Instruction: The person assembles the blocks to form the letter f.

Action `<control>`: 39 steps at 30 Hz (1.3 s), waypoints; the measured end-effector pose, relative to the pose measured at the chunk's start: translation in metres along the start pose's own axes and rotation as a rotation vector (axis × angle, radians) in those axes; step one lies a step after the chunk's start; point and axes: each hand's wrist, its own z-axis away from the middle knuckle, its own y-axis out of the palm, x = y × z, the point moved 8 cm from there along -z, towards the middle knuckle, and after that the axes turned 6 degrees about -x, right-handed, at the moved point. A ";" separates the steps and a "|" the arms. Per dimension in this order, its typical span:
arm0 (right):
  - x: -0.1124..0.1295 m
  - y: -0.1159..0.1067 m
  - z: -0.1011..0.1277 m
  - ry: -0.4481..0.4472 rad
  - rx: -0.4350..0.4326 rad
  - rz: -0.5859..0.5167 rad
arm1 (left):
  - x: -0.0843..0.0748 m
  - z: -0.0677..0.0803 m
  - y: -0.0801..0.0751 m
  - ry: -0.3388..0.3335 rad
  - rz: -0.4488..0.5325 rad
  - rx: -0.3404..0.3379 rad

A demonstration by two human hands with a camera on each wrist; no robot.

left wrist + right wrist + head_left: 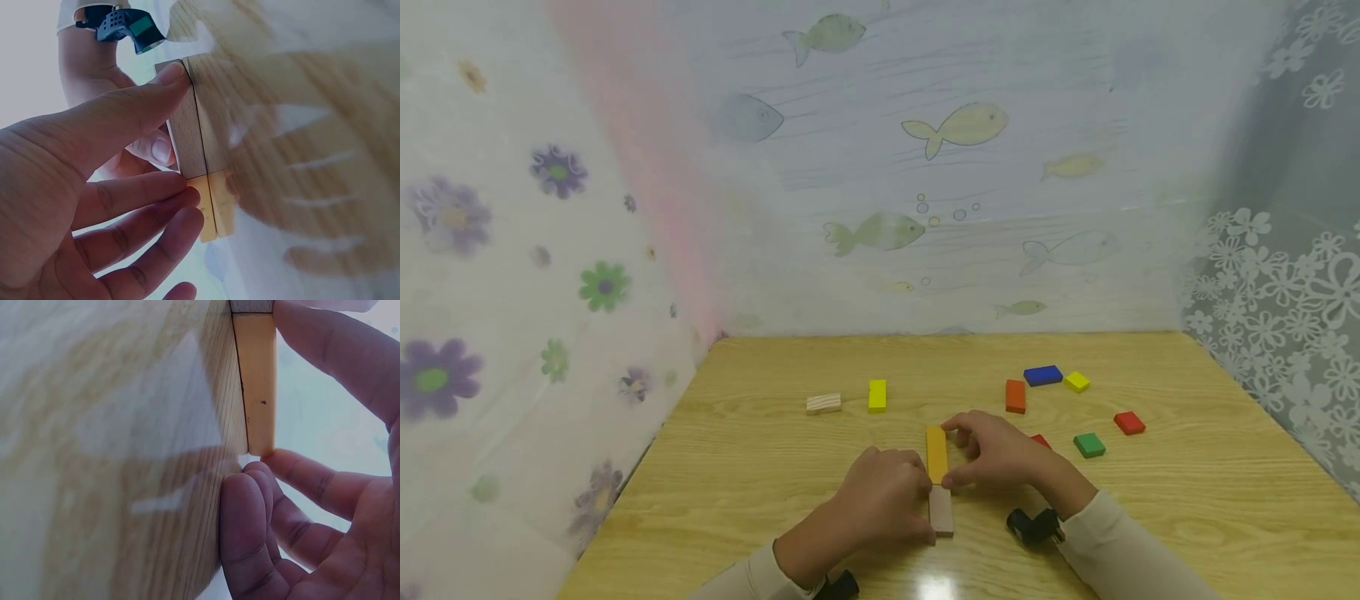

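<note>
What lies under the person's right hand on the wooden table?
Beneath the right hand, a red block shows only one corner; the rest is covered. Its fingertips touch the long orange wooden block on the wooden table.

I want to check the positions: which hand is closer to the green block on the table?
The right hand is closer: the green block lies just to its right, apart from it. The left hand is farther, beyond the orange-yellow block.

Red block [1040, 439] mostly hidden behind right hand [1000, 454]; plain wooden block [941, 510] partly covered by left hand [880, 500]; table [300, 125] blurred in wrist views.
</note>
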 end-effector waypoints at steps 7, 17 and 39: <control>0.002 0.000 0.000 0.011 0.001 -0.002 | -0.001 0.000 0.000 0.011 -0.018 -0.011; -0.001 0.002 0.000 0.047 0.002 -0.028 | 0.004 -0.001 -0.002 0.029 -0.002 0.015; 0.000 0.002 0.000 0.048 0.007 -0.027 | 0.107 -0.036 -0.018 -0.145 0.184 -0.071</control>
